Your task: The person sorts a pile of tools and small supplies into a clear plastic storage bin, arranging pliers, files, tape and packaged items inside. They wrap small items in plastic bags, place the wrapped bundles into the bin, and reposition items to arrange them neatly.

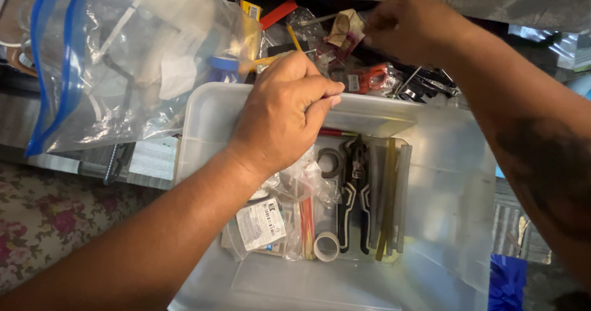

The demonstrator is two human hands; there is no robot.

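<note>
Now the left hand rests curled on the far rim of the clear plastic storage box, fingers folded over its edge, nothing visibly pinched. Beyond it, the right hand has its fingers closed on a small crumpled beige bag. Black-handled pliers and yellowish glue sticks lie inside the box.

Light: soft, even, cast from above; moderately bright.
Glare: sheen noted on the clear plastic bag.
Shadows: deep at the top edge.
Focus: slight blur throughout; right hand smeared.
</note>
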